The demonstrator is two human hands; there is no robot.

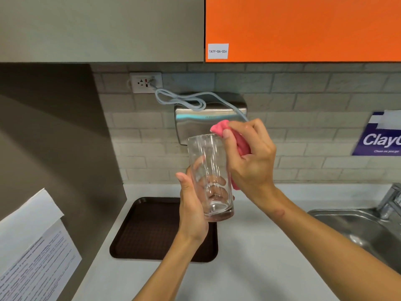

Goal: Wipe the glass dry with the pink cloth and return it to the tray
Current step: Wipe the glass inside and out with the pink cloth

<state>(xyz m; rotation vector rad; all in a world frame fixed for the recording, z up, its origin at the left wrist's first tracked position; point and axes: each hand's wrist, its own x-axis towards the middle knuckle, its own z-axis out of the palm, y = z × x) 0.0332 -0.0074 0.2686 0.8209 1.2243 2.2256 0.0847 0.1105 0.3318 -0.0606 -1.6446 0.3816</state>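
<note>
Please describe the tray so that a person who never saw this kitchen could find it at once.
Start at the white counter, with the metal sink at its right end. The tray lies flat on the counter's left part, near the wall corner, below the glass that the left hand holds. It is the only dark brown, rectangular thing with rounded corners there.

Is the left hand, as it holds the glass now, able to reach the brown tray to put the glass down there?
Probably yes. The left hand grips the clear tall glass directly above the brown plastic tray, whose visible surface is bare. Only the right hand with the pink cloth touches the glass.
</note>
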